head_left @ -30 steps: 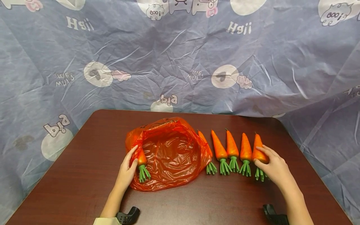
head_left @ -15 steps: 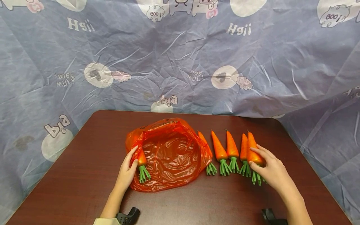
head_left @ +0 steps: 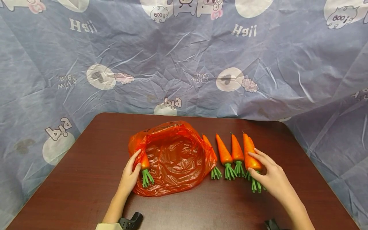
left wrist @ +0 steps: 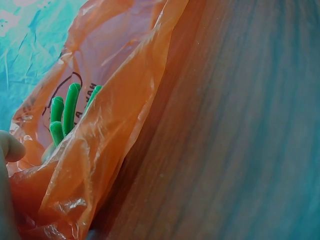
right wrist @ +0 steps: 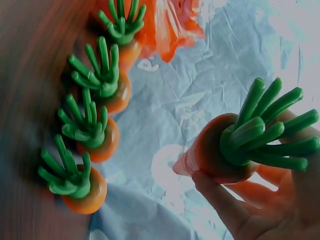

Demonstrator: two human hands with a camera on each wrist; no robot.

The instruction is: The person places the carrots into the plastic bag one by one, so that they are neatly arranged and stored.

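In the head view a red plastic bag (head_left: 175, 166) lies on the table with its mouth toward me. One carrot (head_left: 145, 163) with green stalks sits inside its left edge. My left hand (head_left: 130, 172) pinches the bag's rim beside that carrot. At the right, my right hand (head_left: 270, 174) grips another carrot (head_left: 253, 159) between thumb and fingers. The right wrist view shows this gripped carrot (right wrist: 220, 145) lifted off the table, stalks toward the camera. In the left wrist view, green stalks (left wrist: 71, 107) poke up behind the bag film (left wrist: 107, 135).
Left of the gripped carrot, a carrot (head_left: 237, 148) and another carrot (head_left: 224, 150) lie side by side. A further carrot (head_left: 216, 172) is partly covered by the bag's right edge. The brown table (head_left: 86, 159) ends at a patterned blue cloth (head_left: 172, 64).
My right hand has picked up the rightmost carrot and carried it left, where it now overlaps the neighbouring carrot in the head view. My left hand and the bag stay in place.
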